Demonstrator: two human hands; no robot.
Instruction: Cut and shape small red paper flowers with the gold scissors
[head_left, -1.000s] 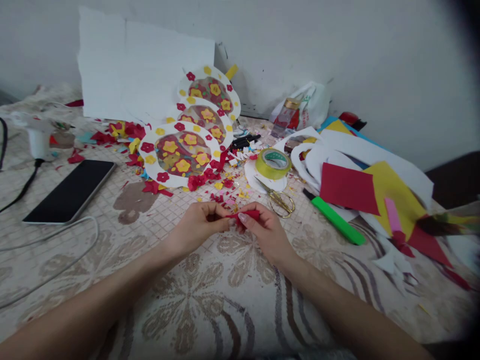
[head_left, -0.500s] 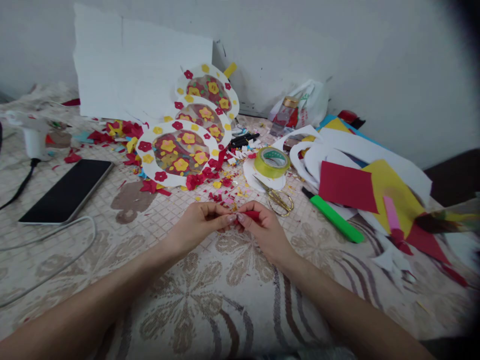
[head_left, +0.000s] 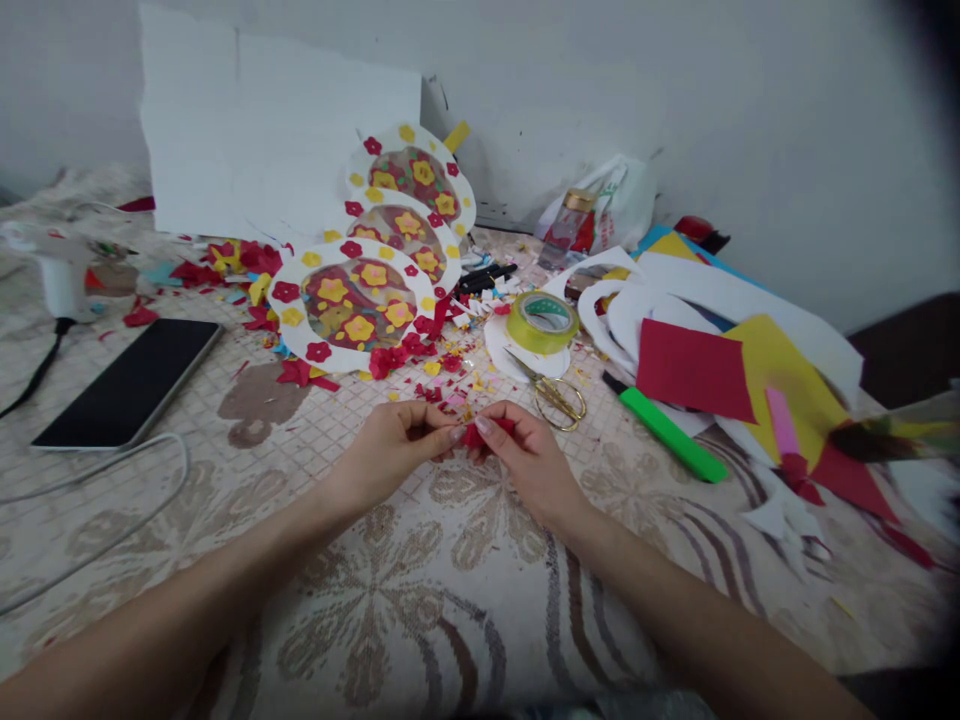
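Between my fingertips, just above the patterned tablecloth (head_left: 375, 590), is a small piece of red paper (head_left: 477, 436). My left hand (head_left: 397, 440) pinches its left side with thumb and forefinger. My right hand (head_left: 525, 455) closes on its right side, and the fingers hide much of its shape. Behind my right hand lie gold-handled scissors (head_left: 559, 402), partly on a white paper disc (head_left: 499, 350). A roll of yellow tape (head_left: 541, 338) rests on that disc. White paper rings with red and yellow flowers (head_left: 352, 350) stand beyond my left hand.
A phone (head_left: 127, 385), a cable (head_left: 186, 460) and a white glue gun (head_left: 64, 275) are at left. Rightward lie a green cutter knife (head_left: 671, 435), red paper (head_left: 694, 370) and yellow paper (head_left: 791, 400). Paper scraps (head_left: 450, 365) litter the middle. A jar (head_left: 568, 230) stands behind.
My fingertips have drawn slightly apart, and more of the red paper shows between them. The view has shifted slightly.
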